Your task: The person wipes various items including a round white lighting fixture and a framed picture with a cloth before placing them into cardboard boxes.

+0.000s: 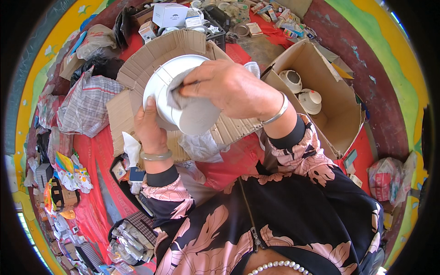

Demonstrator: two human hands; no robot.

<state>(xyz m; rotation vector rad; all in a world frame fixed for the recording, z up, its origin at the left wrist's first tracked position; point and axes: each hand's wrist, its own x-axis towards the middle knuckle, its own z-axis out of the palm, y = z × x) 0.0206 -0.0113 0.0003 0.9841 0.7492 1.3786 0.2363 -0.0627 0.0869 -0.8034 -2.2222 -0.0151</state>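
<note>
My left hand (149, 126) grips the lower edge of a round white light fitting (162, 78) and holds it up in front of me. My right hand (229, 87) presses a grey cloth (195, 114) against the fitting's face, fingers closed on the cloth. Each wrist carries a silver bangle. My sleeves are black with pink flowers.
A flattened cardboard sheet (137, 68) lies under the hands on a red cloth (96, 156). An open cardboard box (339, 110) at right holds white fittings (310, 101). Small boxes (169, 13), bags (87, 105) and packets (68, 174) crowd the left and far side.
</note>
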